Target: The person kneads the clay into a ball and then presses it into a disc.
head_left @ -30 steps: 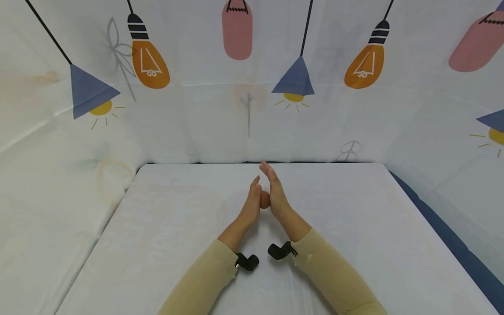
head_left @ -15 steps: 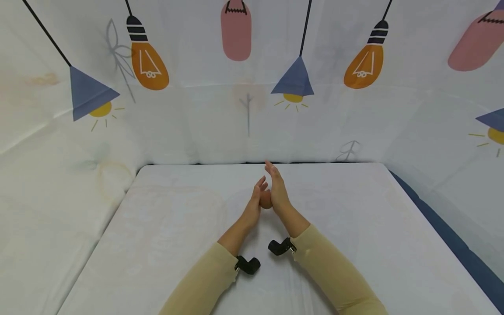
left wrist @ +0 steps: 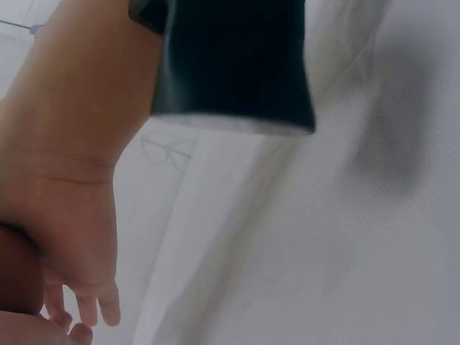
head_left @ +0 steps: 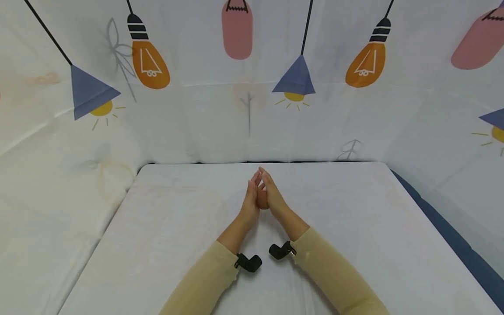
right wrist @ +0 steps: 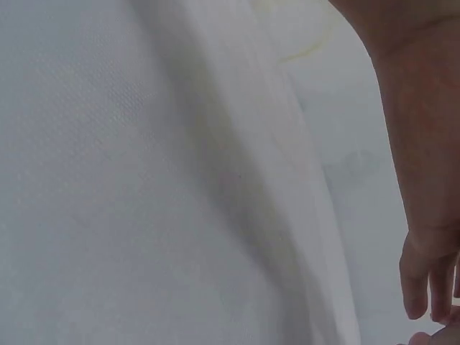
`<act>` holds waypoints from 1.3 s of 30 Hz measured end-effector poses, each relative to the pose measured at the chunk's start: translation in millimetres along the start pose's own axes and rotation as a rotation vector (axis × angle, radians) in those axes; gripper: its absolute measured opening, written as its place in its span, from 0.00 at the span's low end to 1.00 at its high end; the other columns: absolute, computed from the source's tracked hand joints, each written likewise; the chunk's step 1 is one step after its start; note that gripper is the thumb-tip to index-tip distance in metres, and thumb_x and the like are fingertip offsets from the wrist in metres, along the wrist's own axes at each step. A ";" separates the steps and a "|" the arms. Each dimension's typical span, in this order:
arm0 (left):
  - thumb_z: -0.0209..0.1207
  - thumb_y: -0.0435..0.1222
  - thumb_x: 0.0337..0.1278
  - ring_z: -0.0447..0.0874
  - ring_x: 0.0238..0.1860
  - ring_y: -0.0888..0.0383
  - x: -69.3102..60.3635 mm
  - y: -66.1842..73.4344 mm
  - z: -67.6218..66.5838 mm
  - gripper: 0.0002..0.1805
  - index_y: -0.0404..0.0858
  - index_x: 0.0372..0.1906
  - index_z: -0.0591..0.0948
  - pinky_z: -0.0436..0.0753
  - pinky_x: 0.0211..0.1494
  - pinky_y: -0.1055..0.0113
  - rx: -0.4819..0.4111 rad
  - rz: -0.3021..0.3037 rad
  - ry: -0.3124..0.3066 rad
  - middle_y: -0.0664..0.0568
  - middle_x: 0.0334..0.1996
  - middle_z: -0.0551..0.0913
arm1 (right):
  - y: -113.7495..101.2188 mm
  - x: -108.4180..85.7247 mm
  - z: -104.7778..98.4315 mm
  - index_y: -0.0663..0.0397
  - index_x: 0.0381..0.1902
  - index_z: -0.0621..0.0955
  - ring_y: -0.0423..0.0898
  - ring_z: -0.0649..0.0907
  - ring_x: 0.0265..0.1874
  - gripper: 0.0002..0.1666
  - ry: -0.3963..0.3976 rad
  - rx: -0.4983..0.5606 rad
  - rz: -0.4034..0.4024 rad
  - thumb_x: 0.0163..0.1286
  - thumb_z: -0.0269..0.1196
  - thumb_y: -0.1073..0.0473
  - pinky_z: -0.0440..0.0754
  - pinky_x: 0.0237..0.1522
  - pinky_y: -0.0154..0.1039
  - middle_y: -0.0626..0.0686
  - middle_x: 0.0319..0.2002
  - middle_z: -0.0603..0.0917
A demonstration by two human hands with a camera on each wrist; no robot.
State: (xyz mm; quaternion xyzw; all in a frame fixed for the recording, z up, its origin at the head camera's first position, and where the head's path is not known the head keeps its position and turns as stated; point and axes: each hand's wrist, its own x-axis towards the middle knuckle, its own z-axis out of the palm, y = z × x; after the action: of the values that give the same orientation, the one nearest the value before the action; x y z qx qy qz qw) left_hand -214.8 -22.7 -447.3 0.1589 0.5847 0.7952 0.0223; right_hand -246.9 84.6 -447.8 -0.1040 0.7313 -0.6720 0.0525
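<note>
A small brown ball [head_left: 262,200] is caught between two facing palms in the head view. My left hand [head_left: 250,203] presses on its left side, with the fingers nearly straight. On the other side my right hand [head_left: 277,202] lies against it, fingers extended as well. The fingertips of both hands come together beyond the ball. In the left wrist view, part of the brown ball [left wrist: 17,277] shows at the left edge beside the left palm [left wrist: 68,223]. Only the edge of the right hand [right wrist: 431,180] appears in the right wrist view, where the ball is hidden.
Both hands are above a table [head_left: 165,218] covered in white cloth. Behind it hangs a white curtain [head_left: 208,118] printed with lamps and bulbs. A black wrist camera [head_left: 249,263] sticks out from the left sleeve, another wrist camera [head_left: 280,250] from the right.
Both hands shifted slightly right, then back left with the ball. The right hand has drawn back a little against the left, and its fingers now lean in to meet the left fingertips.
</note>
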 end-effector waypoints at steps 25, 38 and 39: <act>0.18 0.67 0.71 0.41 0.79 0.43 3.2 -12.3 -6.1 0.47 0.36 0.80 0.44 0.46 0.76 0.40 0.426 -0.043 0.044 0.39 0.80 0.44 | -23.0 -15.5 -0.5 0.60 0.78 0.57 0.51 0.59 0.76 0.39 0.039 0.213 -0.316 0.82 0.33 0.39 0.48 0.75 0.54 0.62 0.74 0.63; 0.16 0.67 0.71 0.49 0.77 0.38 -4.0 -16.2 -3.1 0.45 0.42 0.81 0.44 0.46 0.75 0.37 0.360 -0.055 -0.118 0.40 0.80 0.45 | -16.9 3.4 -14.8 0.64 0.76 0.60 0.51 0.60 0.75 0.31 0.158 0.212 -0.239 0.85 0.33 0.50 0.53 0.75 0.45 0.61 0.75 0.63; 0.16 0.68 0.70 0.49 0.77 0.38 -4.4 -15.5 -2.3 0.46 0.43 0.81 0.44 0.46 0.75 0.37 0.349 -0.047 -0.124 0.40 0.80 0.45 | -14.8 4.4 -15.0 0.64 0.76 0.60 0.51 0.60 0.75 0.32 0.158 0.205 -0.224 0.85 0.34 0.50 0.53 0.75 0.46 0.61 0.75 0.63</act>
State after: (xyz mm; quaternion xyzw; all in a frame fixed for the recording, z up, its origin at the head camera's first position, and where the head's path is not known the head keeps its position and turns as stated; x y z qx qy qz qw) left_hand -213.6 -20.9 -463.4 0.1954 0.7147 0.6698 0.0490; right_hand -253.3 97.1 -431.4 -0.1261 0.6446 -0.7508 -0.0700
